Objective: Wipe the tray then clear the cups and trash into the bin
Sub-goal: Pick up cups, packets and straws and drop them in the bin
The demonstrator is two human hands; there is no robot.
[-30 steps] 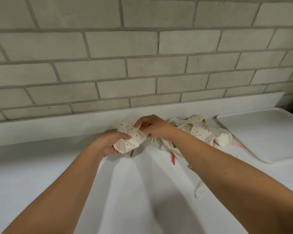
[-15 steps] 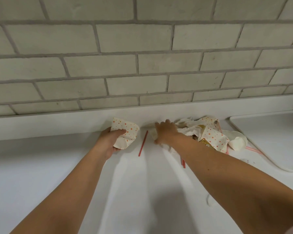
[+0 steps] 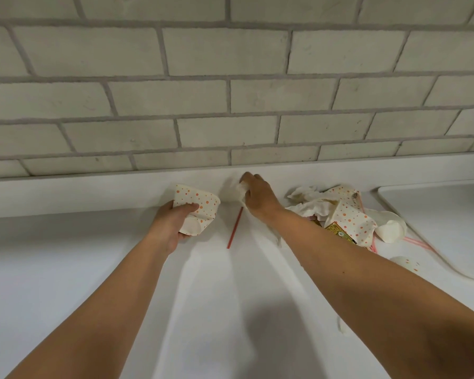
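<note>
My left hand (image 3: 173, 224) grips a crushed paper cup with orange dots (image 3: 200, 209) just above the white counter, near the back ledge. My right hand (image 3: 257, 196) is to its right, fingers curled round a crumpled white napkin (image 3: 237, 191) against the ledge. A red straw (image 3: 234, 228) lies on the counter between the hands. To the right sits a heap of trash (image 3: 340, 214): dotted cups, crumpled napkins, a yellow packet, a white cup on its side (image 3: 391, 231) and pink straws. The white tray (image 3: 449, 220) lies at the far right.
A grey brick wall (image 3: 230, 91) rises behind the white back ledge (image 3: 93, 195). A small dotted scrap (image 3: 407, 262) lies near the tray's corner, and a white paper bit (image 3: 342, 325) sits by my right forearm. No bin is in view.
My hands have parted: the left keeps the dotted cup, the right moved up to the ledge and took hold of a white napkin. The red straw now lies uncovered between them.
</note>
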